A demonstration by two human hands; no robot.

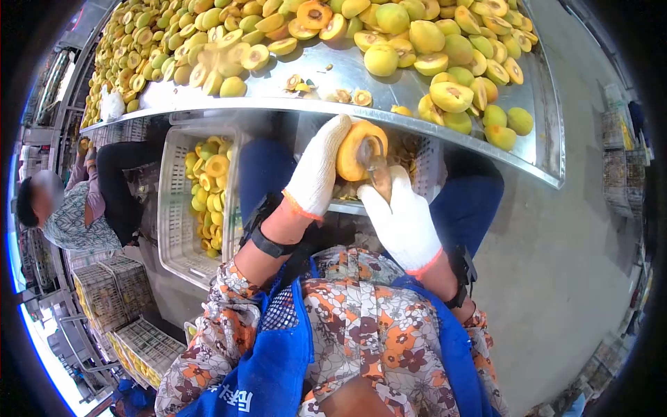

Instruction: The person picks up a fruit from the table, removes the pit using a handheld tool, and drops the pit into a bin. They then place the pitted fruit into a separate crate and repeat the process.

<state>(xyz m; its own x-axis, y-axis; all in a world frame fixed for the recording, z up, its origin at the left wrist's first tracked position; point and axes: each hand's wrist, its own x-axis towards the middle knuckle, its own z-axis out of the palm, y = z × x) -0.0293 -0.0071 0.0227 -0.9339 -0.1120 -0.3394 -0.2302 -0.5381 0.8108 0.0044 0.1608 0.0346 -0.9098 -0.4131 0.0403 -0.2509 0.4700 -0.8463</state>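
My left hand (321,165), in a white knitted glove, grips a yellow-orange peach half (349,154) with its cut side turned to the right. In my gloved right hand (408,221) is a pitting knife (379,178), its handle between thumb and fingers. The knife's curved metal loop lies against the middle of the cut face. Both hands are just below the front edge of the metal table (278,105), over a crate (431,167) of scraps between my knees.
Many halved peaches (229,59) are heaped on the table, with a few cut-out pits (361,97) near its edge. On my left stands a white crate (169,208) holding hollowed halves (212,187). Farther left a co-worker (83,212) sits near stacked crates (114,292).
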